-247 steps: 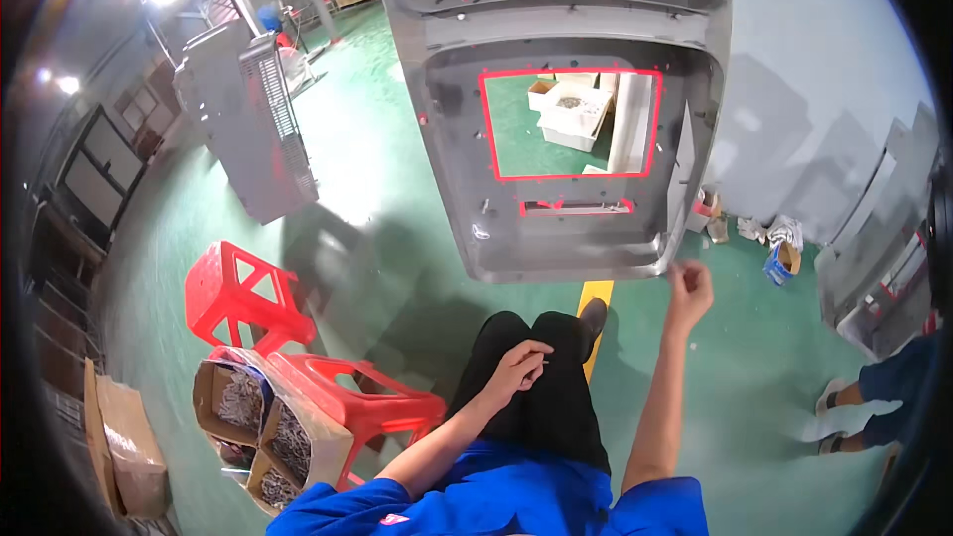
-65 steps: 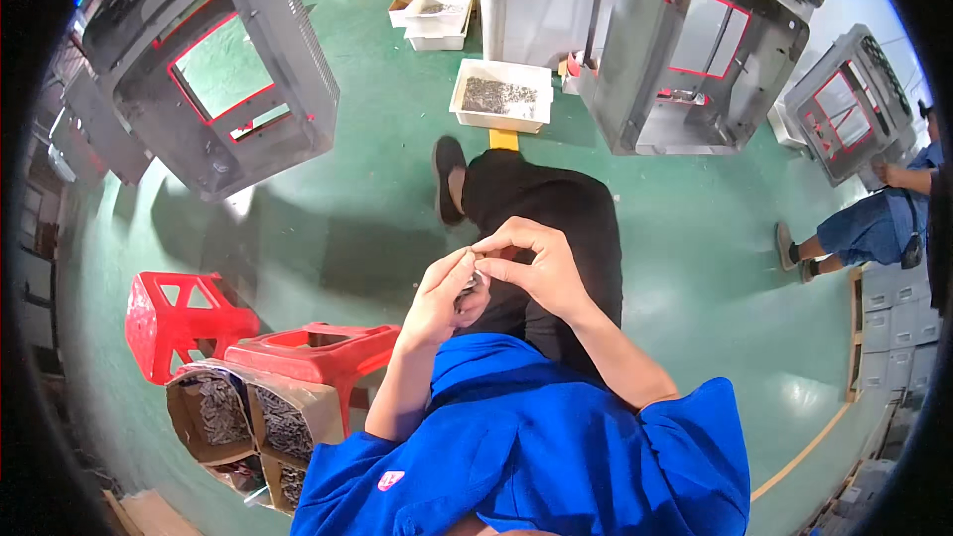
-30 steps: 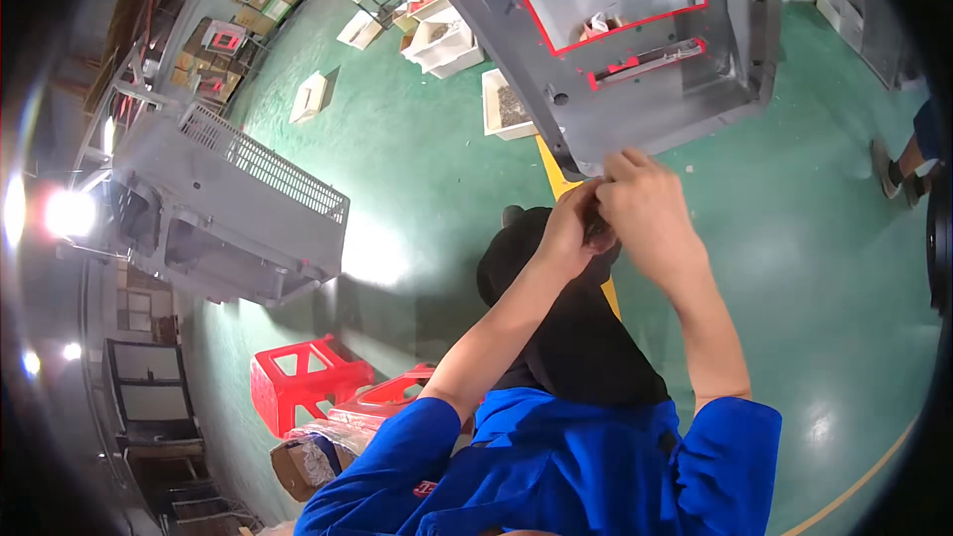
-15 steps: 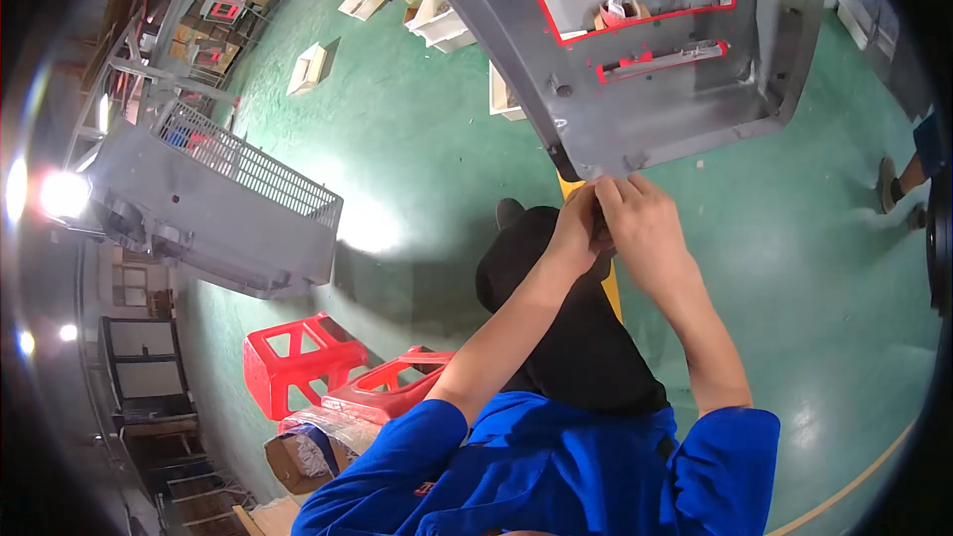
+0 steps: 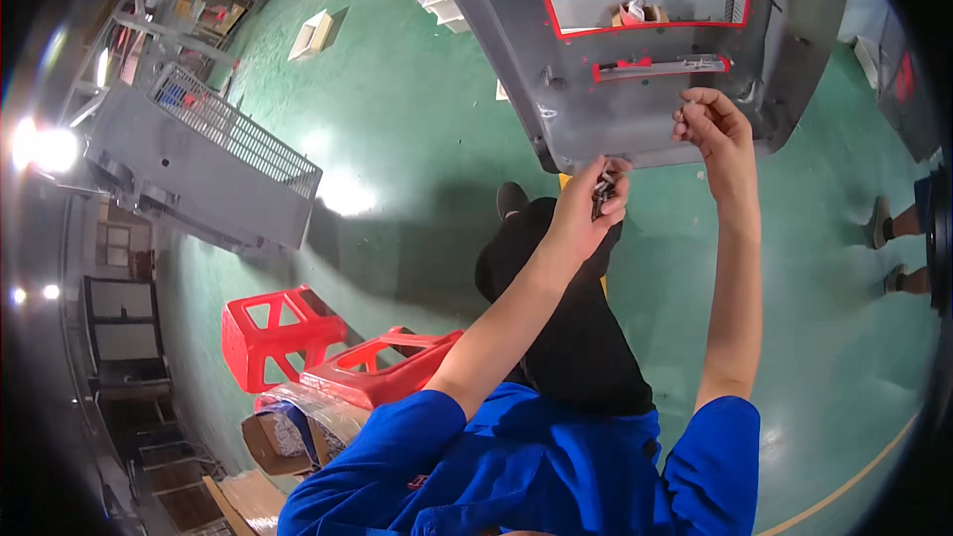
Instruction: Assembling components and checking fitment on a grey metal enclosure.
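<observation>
Cupped in my left hand [image 5: 584,201] is a heap of small metal fasteners [image 5: 604,189], dark and silvery; their exact kind is too small to make out. My right hand [image 5: 717,129] is raised near the lower edge of a grey panel [image 5: 645,124], its thumb and fingertips pinched together. Whatever is between them is too small to name. The panel has a large red-edged opening, with a narrow clear strip [image 5: 660,67] with red ends below it. Several small studs and holes dot its inner face.
Two red plastic stools [image 5: 283,333] lie at the lower left beside an open cardboard box [image 5: 278,442]. A second grey housing with a grille [image 5: 208,159] stands at left. White bins [image 5: 313,35] sit on the green floor. Another person's legs [image 5: 898,228] show at far right.
My hands were together at the panel's lower corner. Now they are apart: the right has moved up and right, the left has turned, showing the fasteners in it.
</observation>
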`<state>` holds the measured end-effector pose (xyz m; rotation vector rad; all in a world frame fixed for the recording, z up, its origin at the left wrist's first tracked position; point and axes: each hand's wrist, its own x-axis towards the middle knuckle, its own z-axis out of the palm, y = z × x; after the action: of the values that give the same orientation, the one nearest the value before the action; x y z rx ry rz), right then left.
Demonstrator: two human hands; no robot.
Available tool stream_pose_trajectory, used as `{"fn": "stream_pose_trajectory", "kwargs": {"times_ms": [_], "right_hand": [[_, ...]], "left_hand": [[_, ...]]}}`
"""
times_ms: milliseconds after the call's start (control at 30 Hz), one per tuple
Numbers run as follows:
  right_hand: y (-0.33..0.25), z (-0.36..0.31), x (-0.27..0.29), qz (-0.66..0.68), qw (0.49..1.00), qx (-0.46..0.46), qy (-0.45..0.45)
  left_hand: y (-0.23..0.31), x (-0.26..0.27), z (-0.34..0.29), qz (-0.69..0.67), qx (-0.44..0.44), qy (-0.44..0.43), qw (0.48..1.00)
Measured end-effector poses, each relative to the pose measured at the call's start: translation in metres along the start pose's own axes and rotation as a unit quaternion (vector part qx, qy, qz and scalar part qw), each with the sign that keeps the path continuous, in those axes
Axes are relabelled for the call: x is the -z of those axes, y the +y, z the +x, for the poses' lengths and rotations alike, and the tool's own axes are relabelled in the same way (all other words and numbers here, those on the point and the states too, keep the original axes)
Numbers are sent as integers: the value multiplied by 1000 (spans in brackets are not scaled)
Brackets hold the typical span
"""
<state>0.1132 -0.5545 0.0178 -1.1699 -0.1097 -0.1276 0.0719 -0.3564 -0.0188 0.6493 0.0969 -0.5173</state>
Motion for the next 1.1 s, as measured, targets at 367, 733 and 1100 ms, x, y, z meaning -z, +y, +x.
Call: {"fn": "stream_pose_trajectory", "kwargs": {"times_ms": [367,733,1100], "right_hand": [[-13,-16,-36,-330,933,69,-125],[-27,-1,-62,-612,681,285,-285],[3,69,-59,-415,888,98,-171]], "left_hand": [[0,-13,4,-19,15,-14,1000],[3,-23,12,-11,26,47,999],[12,-7,13,75,-61,77,992]]}}
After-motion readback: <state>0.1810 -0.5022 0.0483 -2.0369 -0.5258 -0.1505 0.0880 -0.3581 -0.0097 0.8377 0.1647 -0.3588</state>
